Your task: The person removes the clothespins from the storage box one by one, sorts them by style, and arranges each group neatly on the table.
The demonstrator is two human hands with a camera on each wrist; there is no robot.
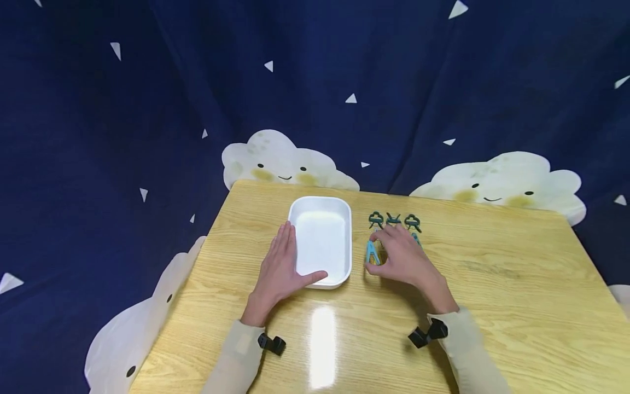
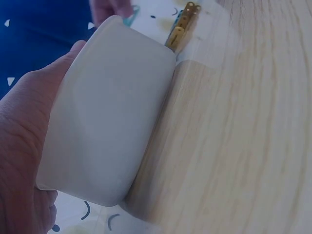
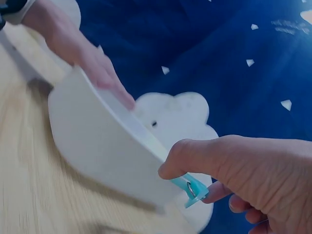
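A white rectangular tray stands on the wooden table. My left hand rests against its left side, fingers straight along the rim and thumb stretched over the near corner. To the right of the tray, my right hand pinches a light blue clothespin between thumb and fingers. In the right wrist view the clothespin shows its metal spring. Beyond that hand lie dark green clips, and another blue clip is partly hidden behind it.
In the left wrist view, yellow clips stand past the tray's far end. A dark blue curtain with cloud and triangle prints hangs behind the wooden table.
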